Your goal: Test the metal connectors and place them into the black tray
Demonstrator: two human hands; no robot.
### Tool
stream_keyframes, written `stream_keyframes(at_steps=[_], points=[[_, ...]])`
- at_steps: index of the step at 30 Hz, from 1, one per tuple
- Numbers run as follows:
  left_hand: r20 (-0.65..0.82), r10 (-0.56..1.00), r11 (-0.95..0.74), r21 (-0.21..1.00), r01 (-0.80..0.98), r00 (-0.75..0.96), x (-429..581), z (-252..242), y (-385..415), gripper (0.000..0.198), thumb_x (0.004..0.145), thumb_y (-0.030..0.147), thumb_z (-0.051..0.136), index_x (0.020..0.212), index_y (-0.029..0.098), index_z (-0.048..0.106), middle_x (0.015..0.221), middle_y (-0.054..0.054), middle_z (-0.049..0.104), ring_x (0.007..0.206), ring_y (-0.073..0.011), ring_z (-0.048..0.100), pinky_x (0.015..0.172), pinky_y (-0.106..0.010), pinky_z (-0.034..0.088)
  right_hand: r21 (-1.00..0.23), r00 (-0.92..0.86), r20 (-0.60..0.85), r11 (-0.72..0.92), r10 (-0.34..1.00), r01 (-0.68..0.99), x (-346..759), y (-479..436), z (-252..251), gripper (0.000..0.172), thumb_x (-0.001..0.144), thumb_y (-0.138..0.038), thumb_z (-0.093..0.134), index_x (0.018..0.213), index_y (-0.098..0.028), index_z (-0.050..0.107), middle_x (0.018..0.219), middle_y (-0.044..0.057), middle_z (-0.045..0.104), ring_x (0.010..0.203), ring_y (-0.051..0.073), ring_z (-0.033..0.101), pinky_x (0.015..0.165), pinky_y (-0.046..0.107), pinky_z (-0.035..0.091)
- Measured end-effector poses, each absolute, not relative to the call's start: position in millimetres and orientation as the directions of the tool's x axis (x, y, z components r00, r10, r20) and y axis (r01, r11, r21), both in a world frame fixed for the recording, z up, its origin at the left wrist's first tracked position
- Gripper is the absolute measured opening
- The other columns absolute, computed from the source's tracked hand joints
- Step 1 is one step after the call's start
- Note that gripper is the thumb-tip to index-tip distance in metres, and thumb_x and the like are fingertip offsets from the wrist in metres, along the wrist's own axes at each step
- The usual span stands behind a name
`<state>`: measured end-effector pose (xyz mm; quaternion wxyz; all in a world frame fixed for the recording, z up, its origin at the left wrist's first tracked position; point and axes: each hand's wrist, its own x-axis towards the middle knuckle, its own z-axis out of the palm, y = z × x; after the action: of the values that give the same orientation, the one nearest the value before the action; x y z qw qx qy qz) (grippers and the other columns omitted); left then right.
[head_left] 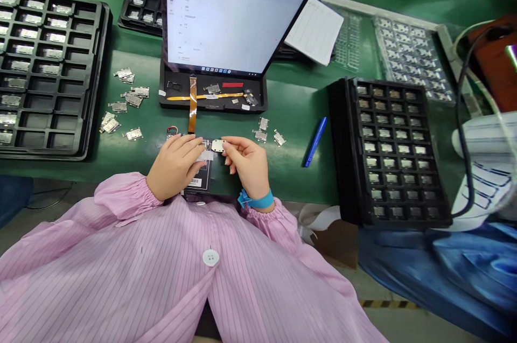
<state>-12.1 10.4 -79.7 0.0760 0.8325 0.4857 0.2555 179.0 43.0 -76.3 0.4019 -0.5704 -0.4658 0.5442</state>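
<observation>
Left hand (175, 165) grips a flat black module (201, 177) on the green counter (291, 117). Right hand (247, 162) pinches a small silver metal plate (218, 145), seemingly aligning it.

The left hand (175, 166) lies palm-down with fingers curled; the right hand (247, 162), beside it, pinches with its fingertips.

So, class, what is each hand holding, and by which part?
Right hand pinches a small silver part by its right edge; left hand rests on a dark board.
</observation>
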Motion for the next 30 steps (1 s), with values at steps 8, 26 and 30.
stream_keyframes(at_steps=[8, 26, 30], points=[[0.359, 0.841, -0.527, 0.365, 0.768, 0.406, -12.2, -79.7, 10.7, 0.028, 0.095, 0.026, 0.052, 0.118, 0.017, 0.063, 0.126, -0.012, 0.066, 0.121, -0.0289, 0.057, 0.103, -0.05, 0.043, -0.963, -0.041, -0.25, -0.244, 0.967, 0.115, 178.7, 43.5, -74.6, 0.029, 0.077, -0.037, 0.071, 0.096, -0.015, 0.07, 0.067, 0.0, 0.064, 0.045, 0.007, 0.051, 0.033, 0.018, 0.038], [0.28, 0.884, -0.458, 0.369, 0.809, 0.374, 11.0, -56.1, 31.9, 0.033, 0.088, 0.019, 0.059, 0.12, 0.013, 0.062, 0.129, -0.016, 0.061, 0.124, -0.0324, 0.052, 0.099, -0.05, 0.044, -0.977, -0.081, -0.199, -0.19, 0.977, 0.1, 181.9, 39.5, -80.9, 0.036, 0.086, -0.04, 0.059, 0.109, -0.015, 0.069, 0.061, -0.001, 0.064, 0.048, 0.009, 0.055, 0.039, 0.019, 0.043], [0.2, 0.897, -0.442, 0.374, 0.815, 0.395, 19.5, -54.7, 41.5, 0.037, 0.082, 0.016, 0.065, 0.119, 0.013, 0.063, 0.129, -0.015, 0.061, 0.122, -0.0332, 0.052, 0.092, -0.047, 0.046, -0.981, -0.101, -0.191, -0.188, 0.976, 0.035, 182.7, 39.3, -83.3, 0.034, 0.085, -0.039, 0.06, 0.111, -0.017, 0.064, 0.063, -0.002, 0.063, 0.053, 0.011, 0.059, 0.039, 0.019, 0.043]])
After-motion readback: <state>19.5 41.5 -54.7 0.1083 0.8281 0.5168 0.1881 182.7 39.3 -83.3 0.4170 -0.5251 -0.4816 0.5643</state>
